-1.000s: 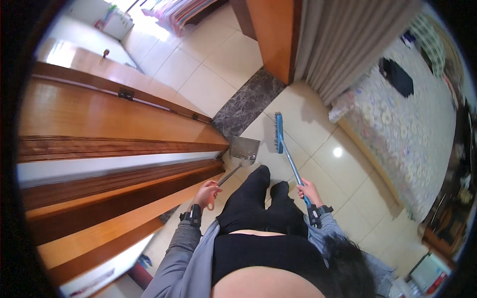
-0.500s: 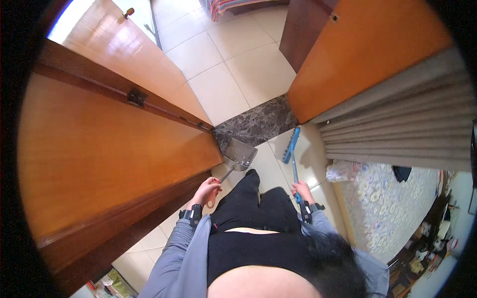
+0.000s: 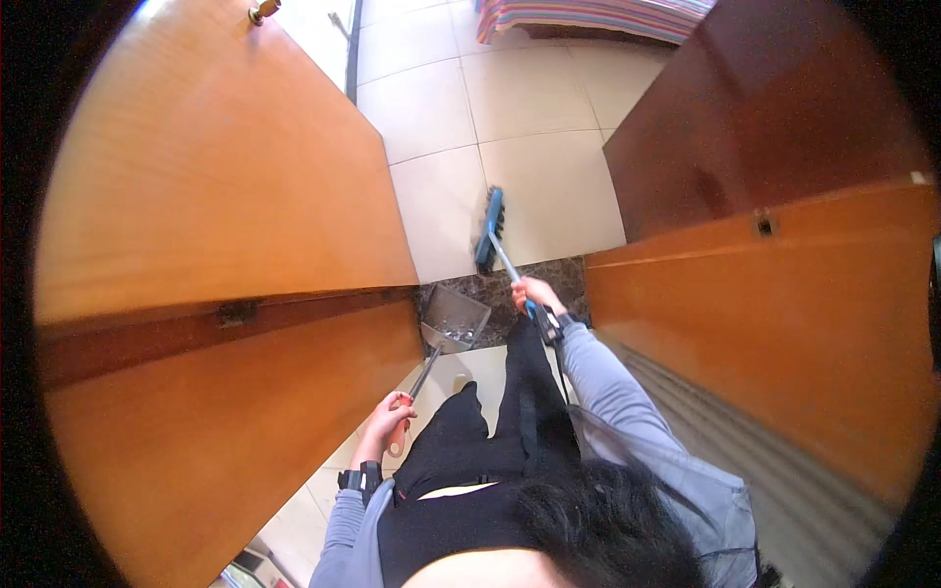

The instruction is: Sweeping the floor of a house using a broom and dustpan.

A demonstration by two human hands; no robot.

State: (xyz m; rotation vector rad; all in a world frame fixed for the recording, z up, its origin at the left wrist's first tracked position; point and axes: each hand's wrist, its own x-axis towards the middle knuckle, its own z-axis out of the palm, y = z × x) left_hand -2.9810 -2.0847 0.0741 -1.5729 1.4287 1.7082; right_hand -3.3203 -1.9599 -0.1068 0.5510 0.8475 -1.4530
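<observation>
My left hand (image 3: 392, 414) is closed round the pinkish handle of a grey dustpan (image 3: 459, 316). The pan rests on the dark marble threshold, close to the left door frame, with small debris in it. Gripped in my right hand (image 3: 536, 293) is the pole of a blue broom (image 3: 492, 227), its arm stretched forward. The broom's head, with dark bristles, is over the pale tiles just beyond the threshold, slightly blurred.
A wooden door (image 3: 225, 147) stands open on the left, and brown wood panels (image 3: 774, 265) flank the right. The dark marble threshold (image 3: 559, 281) crosses the doorway. Beyond it lie pale floor tiles (image 3: 544, 167) and a striped cloth (image 3: 588, 18) hanging at the far end.
I have moved forward into the doorway. My right hand has swung the broom forward and left, past the threshold. The dustpan stays near the left frame, now farther from my body.
</observation>
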